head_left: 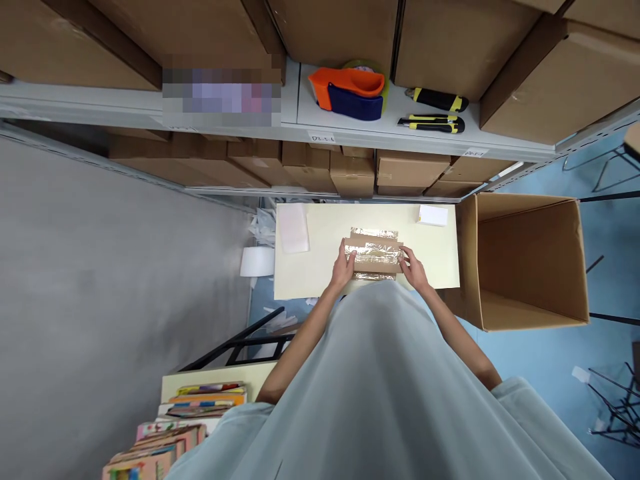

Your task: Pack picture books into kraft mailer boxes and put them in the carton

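A small brown cardboard box (374,265) with shiny clear tape along it is over the pale table in front of my body. More taped cardboard (374,233) shows past its far and near edges; I cannot tell whether this is part of the same box or a separate piece under it. My left hand (343,268) grips the box's left end, thumb on top. At the right end, my right hand (414,269) has its fingers and thumb closed on the edge.
A pale table (325,280) bears a white sheet (293,228) and a small white box (433,215). Beside it on the right stands a large open carton (533,260). On the shelf (300,123) above lie a tape dispenser (350,93) and two utility knives (433,123).
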Motion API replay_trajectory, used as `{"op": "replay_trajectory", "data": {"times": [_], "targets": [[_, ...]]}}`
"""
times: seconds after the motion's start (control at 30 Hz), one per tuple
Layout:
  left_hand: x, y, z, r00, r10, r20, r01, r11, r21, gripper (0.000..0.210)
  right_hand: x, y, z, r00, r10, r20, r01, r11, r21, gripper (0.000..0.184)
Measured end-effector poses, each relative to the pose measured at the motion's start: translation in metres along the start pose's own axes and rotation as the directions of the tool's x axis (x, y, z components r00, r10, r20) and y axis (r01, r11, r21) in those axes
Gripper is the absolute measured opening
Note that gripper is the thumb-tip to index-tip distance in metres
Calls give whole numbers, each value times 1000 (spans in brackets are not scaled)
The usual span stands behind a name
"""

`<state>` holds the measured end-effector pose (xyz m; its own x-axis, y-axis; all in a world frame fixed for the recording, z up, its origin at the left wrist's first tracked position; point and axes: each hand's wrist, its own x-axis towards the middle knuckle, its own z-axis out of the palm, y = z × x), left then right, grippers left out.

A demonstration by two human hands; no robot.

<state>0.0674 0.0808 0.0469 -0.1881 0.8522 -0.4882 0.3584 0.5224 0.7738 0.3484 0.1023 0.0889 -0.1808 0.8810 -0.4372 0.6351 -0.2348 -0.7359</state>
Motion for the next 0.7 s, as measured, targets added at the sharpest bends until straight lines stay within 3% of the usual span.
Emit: {"op": "replay_trajectory", "data": {"times": [0.3,0.47,0.6,0.7], "targets": [[0,-1,9,999,-29,20,30,999,-26,86,10,-14,-12,994,48,-93,-57,994,-92,49],[-1,3,8,998,-45,35,44,998,38,83,17,-13,-17,998,13,-67,-22,989,-146,45],[0,8,-7,992,125,-12,-123,987,103,85,23,-23,-26,988,-104,-112,68,955,-289,41],[6,30,-26,953,297,-53,-282,940,193,81,34,-47,-38,961,-239,-135,178,917,-357,38]]}}
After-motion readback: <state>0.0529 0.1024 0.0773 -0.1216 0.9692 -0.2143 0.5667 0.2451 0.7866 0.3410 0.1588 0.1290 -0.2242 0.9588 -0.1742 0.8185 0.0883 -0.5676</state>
